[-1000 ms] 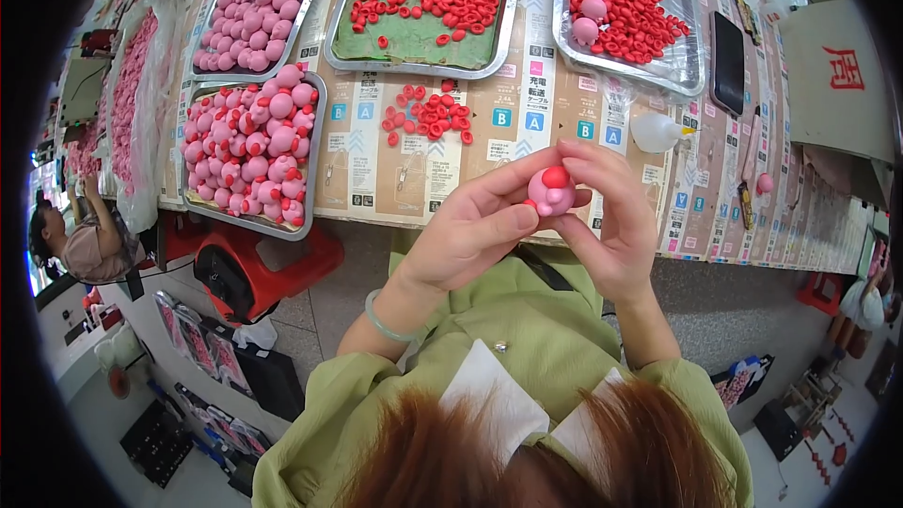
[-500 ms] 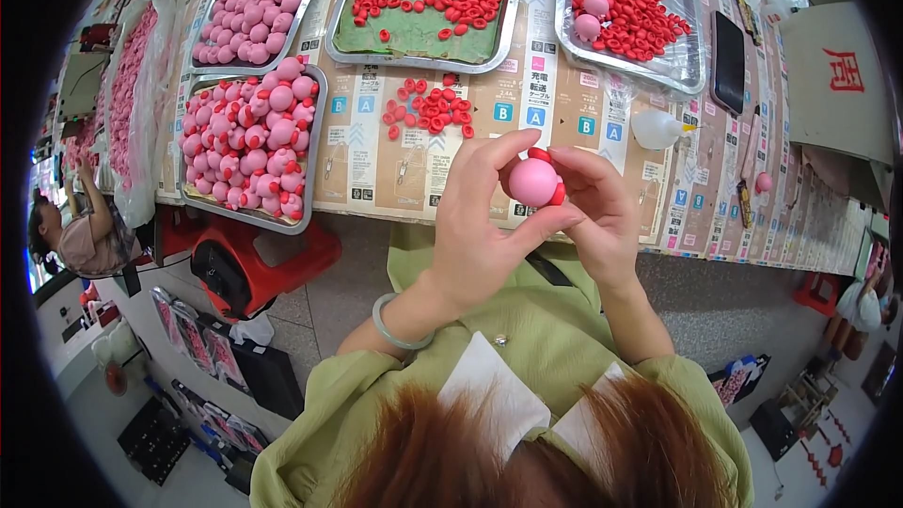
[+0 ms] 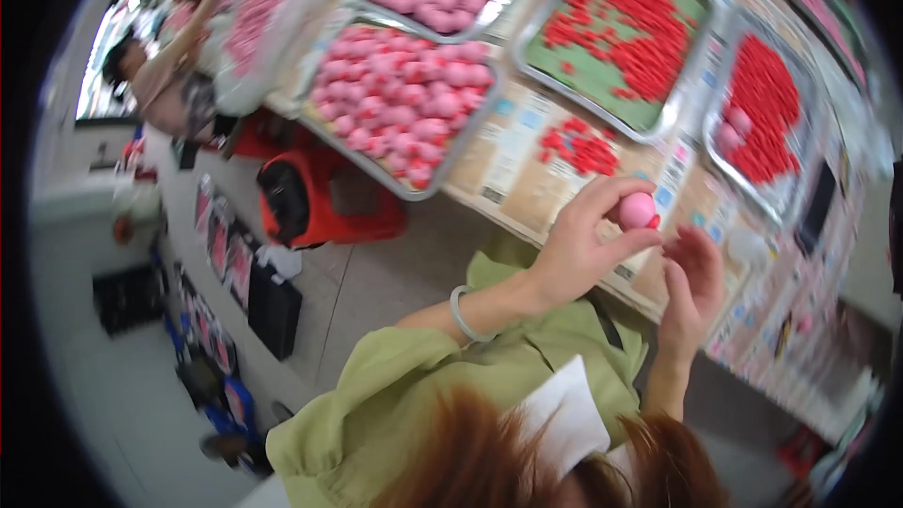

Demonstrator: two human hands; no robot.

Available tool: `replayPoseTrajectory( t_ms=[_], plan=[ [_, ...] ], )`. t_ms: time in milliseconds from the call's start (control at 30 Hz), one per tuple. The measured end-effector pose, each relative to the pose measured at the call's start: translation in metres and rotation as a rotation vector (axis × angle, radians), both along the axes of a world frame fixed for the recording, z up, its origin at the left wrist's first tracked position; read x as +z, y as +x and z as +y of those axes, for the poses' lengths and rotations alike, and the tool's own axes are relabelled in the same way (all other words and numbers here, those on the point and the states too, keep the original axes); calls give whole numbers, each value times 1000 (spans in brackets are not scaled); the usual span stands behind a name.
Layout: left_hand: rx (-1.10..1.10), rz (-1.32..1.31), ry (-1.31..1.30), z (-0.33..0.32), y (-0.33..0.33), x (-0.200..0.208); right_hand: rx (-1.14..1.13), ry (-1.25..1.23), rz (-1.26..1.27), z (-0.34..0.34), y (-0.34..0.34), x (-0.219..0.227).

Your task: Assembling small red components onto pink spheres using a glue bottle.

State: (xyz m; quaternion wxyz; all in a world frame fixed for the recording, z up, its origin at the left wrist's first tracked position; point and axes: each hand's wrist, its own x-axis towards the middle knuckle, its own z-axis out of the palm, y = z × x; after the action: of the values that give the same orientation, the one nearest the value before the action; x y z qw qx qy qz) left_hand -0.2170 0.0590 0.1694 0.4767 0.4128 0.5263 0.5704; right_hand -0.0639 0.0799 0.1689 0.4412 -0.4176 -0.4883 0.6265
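Observation:
My left hand [image 3: 576,249], with a pale bangle [image 3: 464,313] on its wrist, holds a small pink ball [image 3: 636,210] between thumb and fingers. A bit of a red piece [image 3: 654,222] shows at the ball's lower right; the fingers hide the rest. Just right of it, apart from the ball, my right hand [image 3: 694,277] is open with its fingers curved and nothing seen in them. A loose heap of small red rings [image 3: 579,147] lies on the table beyond my hands. Left of that, a metal tray [image 3: 414,192] is piled with pink balls bearing red pieces.
Farther back stand a tray of plain pink balls [image 3: 442,9], a green-lined tray [image 3: 649,134] of red rings, and another tray [image 3: 773,210] of red rings with two pink balls. A white bottle [image 3: 748,246] and a dark phone [image 3: 816,209] lie rightward. A red stool [image 3: 343,198] and another person [image 3: 165,85] are at left.
The view has swung toward the left. My right hand has come away from the pink ball, which stays in my left hand.

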Motion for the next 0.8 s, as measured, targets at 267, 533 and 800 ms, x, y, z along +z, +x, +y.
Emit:
replayPoseTrajectory(
  t_ms=[267, 533, 800],
  plan=[
    [879, 722, -4, -38, -151, -23, 21, -73, -40, 1, 20, -24],
    [578, 1325, -45, -48, -185, -48, -2, -24, -97, 5, 14, -19],
    [548, 1016, 92, -9, -129, -25, -711, 432, -293, -3, 46, -31]
  ],
)
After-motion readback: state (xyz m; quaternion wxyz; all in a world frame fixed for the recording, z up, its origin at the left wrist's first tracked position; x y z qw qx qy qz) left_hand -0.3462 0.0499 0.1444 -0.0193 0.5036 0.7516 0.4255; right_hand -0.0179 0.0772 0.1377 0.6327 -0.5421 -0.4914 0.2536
